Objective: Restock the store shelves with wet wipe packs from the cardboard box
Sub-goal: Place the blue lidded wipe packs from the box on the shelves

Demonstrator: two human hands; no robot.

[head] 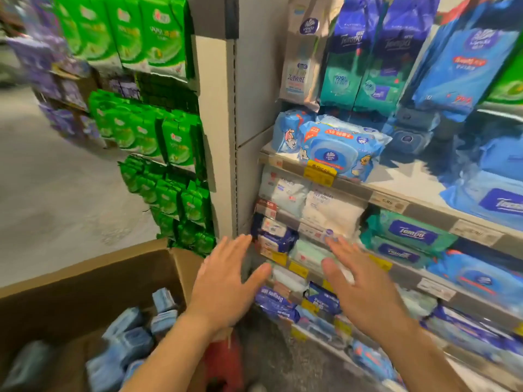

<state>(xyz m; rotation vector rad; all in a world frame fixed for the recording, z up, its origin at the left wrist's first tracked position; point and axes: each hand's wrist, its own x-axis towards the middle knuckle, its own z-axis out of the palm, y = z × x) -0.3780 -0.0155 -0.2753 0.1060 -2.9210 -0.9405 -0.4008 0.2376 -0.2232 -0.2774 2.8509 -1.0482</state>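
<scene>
An open cardboard box (85, 275) stands at the lower left with several light blue wet wipe packs (127, 335) lying inside it. Both my hands are stretched out in front of the lower shelves, fingers straight and spread, holding nothing. My left hand (226, 281) hovers just right of the box, near the shelf's left end. My right hand (356, 281) is in front of small white and pale green packs (307, 251). On a higher shelf (353, 188) lies a blue lidded wipe pack (339, 151).
Shelves at right are packed with blue, teal and white wipe packs behind yellow price tags (319, 172). A white upright panel (218, 137) divides them from green packs (158, 131) hanging on the left. The grey aisle floor (56, 193) lies at left. Something red (223, 363) sits below my left wrist.
</scene>
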